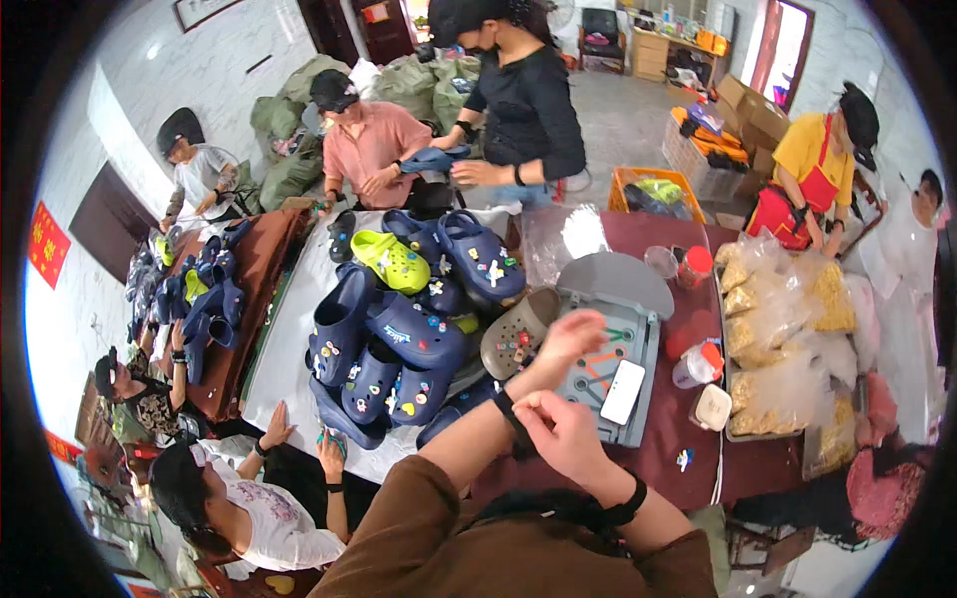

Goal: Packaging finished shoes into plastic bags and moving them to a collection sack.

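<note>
My left hand (570, 341) reaches over a grey plastic case (630, 419), its fingers stretched out and holding nothing. Around its wrist is a black wristband (510, 411). My right hand (566, 439) is closed at that wrist, with its fingertips pinching the band; a second black band (628, 500) circles my right wrist. Just beyond my left hand lies a taupe clog (520, 334) with small charms. To its left are piled several navy clogs (417, 331) with charms, topped by a lime green clog (391, 261). A white phone (622, 393) rests on the case.
Bags of small yellowish pieces (788, 339) fill a tray at the right, near a red-lidded jar (695, 267) and a white container (712, 409). Co-workers stand or sit around the tables; one in black (528, 110) handles a blue item. An orange crate (653, 179) stands behind.
</note>
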Demonstrator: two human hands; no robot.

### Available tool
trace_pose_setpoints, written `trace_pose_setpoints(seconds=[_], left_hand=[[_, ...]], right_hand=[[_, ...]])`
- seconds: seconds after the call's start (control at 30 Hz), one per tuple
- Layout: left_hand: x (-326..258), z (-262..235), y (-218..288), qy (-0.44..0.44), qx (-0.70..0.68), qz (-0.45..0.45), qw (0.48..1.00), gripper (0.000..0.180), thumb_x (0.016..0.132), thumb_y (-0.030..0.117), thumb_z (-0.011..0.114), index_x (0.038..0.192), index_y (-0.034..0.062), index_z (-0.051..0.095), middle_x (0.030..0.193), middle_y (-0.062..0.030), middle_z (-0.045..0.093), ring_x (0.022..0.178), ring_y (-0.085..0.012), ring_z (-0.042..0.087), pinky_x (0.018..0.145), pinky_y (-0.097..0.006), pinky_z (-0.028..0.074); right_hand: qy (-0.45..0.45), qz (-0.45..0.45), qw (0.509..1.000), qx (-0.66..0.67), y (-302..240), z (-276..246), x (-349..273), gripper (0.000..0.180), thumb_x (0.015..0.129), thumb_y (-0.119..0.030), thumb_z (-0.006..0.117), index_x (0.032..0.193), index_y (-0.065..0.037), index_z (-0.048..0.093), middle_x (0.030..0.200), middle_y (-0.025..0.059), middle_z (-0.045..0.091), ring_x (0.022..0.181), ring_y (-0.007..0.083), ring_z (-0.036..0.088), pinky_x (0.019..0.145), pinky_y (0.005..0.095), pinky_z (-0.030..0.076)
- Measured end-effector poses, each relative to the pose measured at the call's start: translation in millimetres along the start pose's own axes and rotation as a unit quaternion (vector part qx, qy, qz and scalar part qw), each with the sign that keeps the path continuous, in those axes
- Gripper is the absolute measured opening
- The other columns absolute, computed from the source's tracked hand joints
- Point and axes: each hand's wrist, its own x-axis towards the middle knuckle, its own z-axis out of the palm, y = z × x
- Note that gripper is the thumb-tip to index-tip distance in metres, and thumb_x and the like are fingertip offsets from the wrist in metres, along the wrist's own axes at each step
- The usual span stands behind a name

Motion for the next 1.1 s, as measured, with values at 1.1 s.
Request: trace_pose_setpoints(seconds=[1.1], left_hand=[[-44,14,97,-0.011,-0.199,0.072,0.977,0.013,0.099,0.016,0.056,0.106,0.0086,0.064,0.104,-0.0022,0.067,0.086,-0.0122,0.064,0.075,-0.024,0.051]], right_hand=[[-0.201,0.029,0.979,-0.016,-14,0,-21,0.035,0.089,-0.035,0.073,0.085,0.0,0.071,0.069,0.0074,0.066,0.061,0.0148,0.06,0.057,0.0315,0.046]])
